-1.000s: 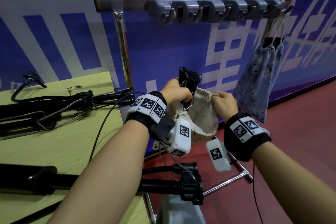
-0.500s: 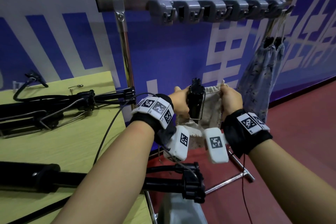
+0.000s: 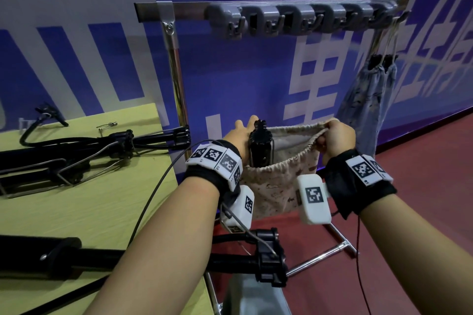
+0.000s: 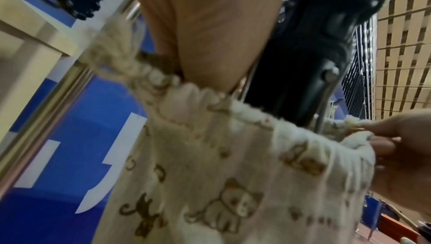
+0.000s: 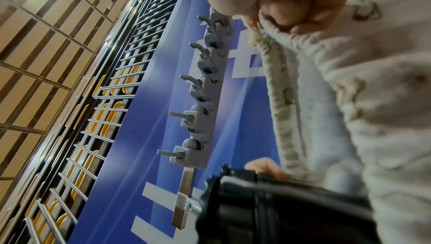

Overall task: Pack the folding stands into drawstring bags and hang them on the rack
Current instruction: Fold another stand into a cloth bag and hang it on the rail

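Since a second ago, when your left hand (image 3: 243, 135) was gripping the black folded stand (image 3: 261, 146) well above a slack bag mouth, you have let the stand down into the cream drawstring bag printed with little brown bears (image 3: 279, 181) and stretched its gathered mouth wide. Only the stand's toothed head and upper body now show above the rim, so I judge the packing of this one nearly done: it needs to sink the rest of the way before the cord can be drawn.

Your left hand sits at the left end of the mouth, against the stand, with fingers extended forward over the far rim; the left wrist view shows the palm (image 4: 210, 27) pressed beside the stand (image 4: 314, 54) and the gathered hem (image 4: 198, 91) across it, but whether any finger pinches cloth there I cannot tell. Your right hand (image 3: 337, 138) is closed in a fist on the right end of the rim, fingers (image 5: 286, 14) curled round the hem, pulling it away from the stand.

The bag hangs between your two hands, below the row of grey plastic hooks on the steel rack (image 3: 294, 18). A blue patterned bag (image 3: 368, 100), already filled, hangs at the rack's right end. More black folded stands (image 3: 76, 151) lie on the yellow-green table (image 3: 89, 207) to your left.
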`<state>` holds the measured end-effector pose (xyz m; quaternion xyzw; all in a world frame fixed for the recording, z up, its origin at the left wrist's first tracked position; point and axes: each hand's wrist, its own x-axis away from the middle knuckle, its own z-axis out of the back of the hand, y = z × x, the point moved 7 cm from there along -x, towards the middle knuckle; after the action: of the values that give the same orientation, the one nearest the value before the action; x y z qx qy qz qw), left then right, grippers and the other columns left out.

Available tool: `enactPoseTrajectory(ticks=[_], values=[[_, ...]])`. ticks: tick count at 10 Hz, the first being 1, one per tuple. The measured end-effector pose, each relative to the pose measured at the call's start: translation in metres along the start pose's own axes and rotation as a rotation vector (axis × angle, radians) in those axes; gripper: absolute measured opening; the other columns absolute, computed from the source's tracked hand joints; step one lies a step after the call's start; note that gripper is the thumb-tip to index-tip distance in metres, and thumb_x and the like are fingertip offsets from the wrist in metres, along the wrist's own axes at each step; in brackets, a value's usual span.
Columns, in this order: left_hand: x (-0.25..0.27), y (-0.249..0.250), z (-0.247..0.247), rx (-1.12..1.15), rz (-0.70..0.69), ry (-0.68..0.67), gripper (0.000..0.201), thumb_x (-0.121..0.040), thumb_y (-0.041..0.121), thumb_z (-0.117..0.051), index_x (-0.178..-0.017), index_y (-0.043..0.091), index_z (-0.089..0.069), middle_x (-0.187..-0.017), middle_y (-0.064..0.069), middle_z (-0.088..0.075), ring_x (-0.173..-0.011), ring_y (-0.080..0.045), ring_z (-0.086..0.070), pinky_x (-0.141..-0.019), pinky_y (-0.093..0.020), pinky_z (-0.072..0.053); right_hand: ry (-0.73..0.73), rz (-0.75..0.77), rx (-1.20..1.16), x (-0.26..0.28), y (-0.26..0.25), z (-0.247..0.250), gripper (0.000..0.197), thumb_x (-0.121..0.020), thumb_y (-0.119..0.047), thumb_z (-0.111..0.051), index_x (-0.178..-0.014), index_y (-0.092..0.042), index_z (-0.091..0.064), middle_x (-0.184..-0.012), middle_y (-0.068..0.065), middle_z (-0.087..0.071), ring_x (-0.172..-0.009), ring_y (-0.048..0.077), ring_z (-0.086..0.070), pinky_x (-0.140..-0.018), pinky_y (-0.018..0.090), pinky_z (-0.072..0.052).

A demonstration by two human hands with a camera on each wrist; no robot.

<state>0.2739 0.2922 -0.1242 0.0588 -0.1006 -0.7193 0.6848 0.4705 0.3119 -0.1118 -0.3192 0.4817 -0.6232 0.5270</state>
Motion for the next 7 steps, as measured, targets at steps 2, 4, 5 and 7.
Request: enactPoseTrajectory(ticks=[2,4,5,7], values=[[0.001,-0.015,0.012,-0.31,0.111,-0.016,0.022,-0.092,0.007,-0.05,-0.113,0.003,-0.053,-0.112,-0.015,-0.059,-0.101,-0.035,-0.059,-0.072,-0.038,-0.043,0.105,-0.305,-0.637,-0.003,0.029,0.002,0.032,-0.095,-0.009,-0.034,-0.063,-0.012,-0.036,-0.023,-0.008,-0.034,-0.019,0.005,-0.031,-0.032,0.005,-0.026],[0.002,-0.022,0.013,-0.185,0.213,0.041,0.016,-0.093,0.01,-0.05,-0.096,-0.001,-0.061,-0.107,-0.016,-0.063,-0.094,-0.032,-0.06,-0.07,-0.035,-0.045,0.233,-0.237,-0.427,-0.004,0.039,0.016,0.028,-0.079,-0.016,-0.049,-0.051,-0.013,-0.046,-0.043,0.002,-0.039,-0.045,0.022,-0.034,-0.051,0.033,-0.028],[-0.003,-0.026,0.018,0.048,0.266,0.097,0.027,-0.098,0.015,-0.044,-0.095,-0.003,-0.064,-0.111,-0.02,-0.064,-0.095,-0.034,-0.061,-0.077,-0.037,-0.048,0.241,-0.194,-0.342,-0.002,0.039,0.021,0.026,-0.078,-0.022,-0.053,-0.055,-0.018,-0.042,-0.06,0.009,-0.031,-0.06,0.02,-0.026,-0.059,0.035,-0.022],[-0.011,-0.041,0.006,0.914,0.385,0.105,0.035,-0.097,0.006,-0.039,-0.127,-0.008,-0.049,-0.082,-0.014,-0.061,-0.065,-0.021,-0.054,-0.07,-0.032,-0.053,0.23,-0.156,-0.378,-0.008,0.039,0.017,0.046,-0.08,-0.022,-0.054,-0.035,-0.018,-0.046,-0.03,-0.004,-0.036,-0.044,0.013,-0.033,-0.055,0.035,-0.027]])
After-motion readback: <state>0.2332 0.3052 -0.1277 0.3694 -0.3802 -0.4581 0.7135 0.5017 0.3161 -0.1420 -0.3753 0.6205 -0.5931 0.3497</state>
